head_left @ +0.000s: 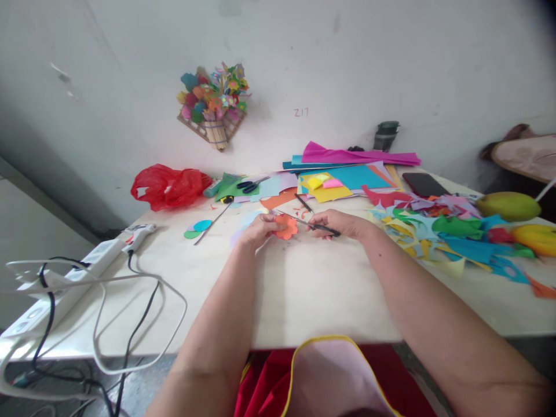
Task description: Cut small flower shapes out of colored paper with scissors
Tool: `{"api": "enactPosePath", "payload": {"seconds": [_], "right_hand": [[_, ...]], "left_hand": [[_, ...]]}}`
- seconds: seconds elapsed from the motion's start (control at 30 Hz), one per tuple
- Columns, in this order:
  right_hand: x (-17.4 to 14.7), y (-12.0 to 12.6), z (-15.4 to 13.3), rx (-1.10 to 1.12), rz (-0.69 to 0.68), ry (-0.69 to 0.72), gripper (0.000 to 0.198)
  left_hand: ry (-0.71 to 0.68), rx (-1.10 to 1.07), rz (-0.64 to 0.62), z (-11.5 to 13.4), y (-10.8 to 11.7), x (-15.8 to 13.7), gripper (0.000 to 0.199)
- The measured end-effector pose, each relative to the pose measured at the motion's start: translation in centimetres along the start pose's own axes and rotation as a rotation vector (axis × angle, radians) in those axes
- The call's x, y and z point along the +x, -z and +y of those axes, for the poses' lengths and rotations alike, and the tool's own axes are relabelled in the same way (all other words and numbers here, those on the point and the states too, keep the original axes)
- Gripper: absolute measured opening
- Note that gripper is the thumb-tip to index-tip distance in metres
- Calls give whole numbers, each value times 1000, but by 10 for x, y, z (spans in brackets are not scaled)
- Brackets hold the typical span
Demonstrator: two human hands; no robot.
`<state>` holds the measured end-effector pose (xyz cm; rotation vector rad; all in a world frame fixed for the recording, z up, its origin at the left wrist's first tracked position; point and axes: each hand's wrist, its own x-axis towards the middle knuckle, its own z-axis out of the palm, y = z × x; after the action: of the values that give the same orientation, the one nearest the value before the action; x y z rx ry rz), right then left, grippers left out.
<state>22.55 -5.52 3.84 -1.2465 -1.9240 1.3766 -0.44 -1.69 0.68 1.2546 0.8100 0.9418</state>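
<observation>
Between the fingers of my left hand (257, 230) is an orange paper flower (286, 227) with a scalloped edge. My right hand (326, 222) is closed around the dark handles of a pair of scissors (332, 230). Their blades point left and reach over the top of the flower. Small orange scraps lie just behind my hands, beside a black pen (303, 202). Orange paper (278, 200) lies a little farther back. To the left are a blue paper circle (202, 225) and a green one (191, 234), partly overlapping.
A second pair of scissors (251, 186) lies on paper at the back, near a red plastic bag (169, 186). Coloured sheets (360, 176) are stacked by the wall. Paper scraps (460, 226), a phone (424, 185) and fruit (507, 206) occupy the right. A power strip (98, 255) with cables sits left.
</observation>
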Motion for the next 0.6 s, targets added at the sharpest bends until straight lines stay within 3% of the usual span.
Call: {"api": "enactPosePath", "payload": {"seconds": [0.37, 0.6], "right_hand": [[0, 0, 0, 0, -15, 16, 36], [-1, 0, 0, 20, 26, 20, 27]], "left_hand": [[17, 5, -6, 0, 1, -1, 25], [9, 4, -32, 1, 2, -1, 20]]}}
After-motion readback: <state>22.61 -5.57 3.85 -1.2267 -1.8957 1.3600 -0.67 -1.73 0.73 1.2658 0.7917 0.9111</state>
